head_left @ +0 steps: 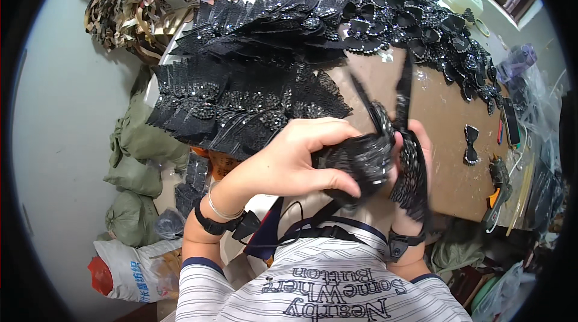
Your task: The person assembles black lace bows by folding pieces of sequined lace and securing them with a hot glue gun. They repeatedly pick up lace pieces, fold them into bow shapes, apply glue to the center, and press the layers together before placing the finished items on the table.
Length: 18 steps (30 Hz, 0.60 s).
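Note:
A piece of black pleated lace trim (367, 156), shiny with sequins, is between my hands, close to my chest. My left hand (292, 156) is closed round its left part, thumb below and fingers above. Behind the beaded right strip, my right hand (420, 134) grips the piece, its fingers partly hidden. Two dark narrow ends stick up past the hands, slightly blurred. Rows of similar black beaded pleated trims (235, 102) lie left of the hands. Black bows with sparkling edges (421, 21) are heaped along the far right.
A single black bow (471, 144) lies on the brown board (448, 192). By the right edge are a glue gun (498, 182), a phone (511, 121) and clear plastic bags (542, 99). Tangled ribbons (138, 9) pile up far left; green sacks (147, 138) stand below.

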Tool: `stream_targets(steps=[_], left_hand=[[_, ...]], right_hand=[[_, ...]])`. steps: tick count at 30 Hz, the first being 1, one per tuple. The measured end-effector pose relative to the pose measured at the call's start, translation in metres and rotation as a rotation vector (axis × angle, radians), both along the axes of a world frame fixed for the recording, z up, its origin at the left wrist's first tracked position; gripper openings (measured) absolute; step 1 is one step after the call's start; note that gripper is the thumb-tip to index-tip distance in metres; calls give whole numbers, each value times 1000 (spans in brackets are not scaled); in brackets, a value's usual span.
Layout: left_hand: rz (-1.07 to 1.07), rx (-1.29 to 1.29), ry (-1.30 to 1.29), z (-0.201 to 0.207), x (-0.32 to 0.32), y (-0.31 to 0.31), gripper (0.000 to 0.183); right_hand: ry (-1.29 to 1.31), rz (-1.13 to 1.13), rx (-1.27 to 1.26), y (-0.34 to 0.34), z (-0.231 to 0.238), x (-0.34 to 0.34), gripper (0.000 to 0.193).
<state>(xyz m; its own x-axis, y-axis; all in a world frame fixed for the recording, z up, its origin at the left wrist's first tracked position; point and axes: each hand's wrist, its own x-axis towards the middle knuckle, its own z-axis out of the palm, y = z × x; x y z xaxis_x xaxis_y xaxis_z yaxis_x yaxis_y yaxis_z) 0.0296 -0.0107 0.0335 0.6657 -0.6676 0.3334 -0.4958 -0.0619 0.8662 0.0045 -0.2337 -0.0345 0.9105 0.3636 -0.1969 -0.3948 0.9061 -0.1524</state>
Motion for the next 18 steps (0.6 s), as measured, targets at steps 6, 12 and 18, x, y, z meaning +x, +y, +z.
stream_targets(steps=[6, 12, 18], left_hand=[[120, -14, 489, 14, -8, -25, 27], [145, 61, 384, 23, -5, -39, 23], [154, 131, 348, 26, 1, -41, 23]], right_hand=[[-432, -197, -989, 35, -6, -41, 33], [-470, -169, -973, 31, -32, -46, 38], [-474, -228, -1029, 33, -41, -38, 39]])
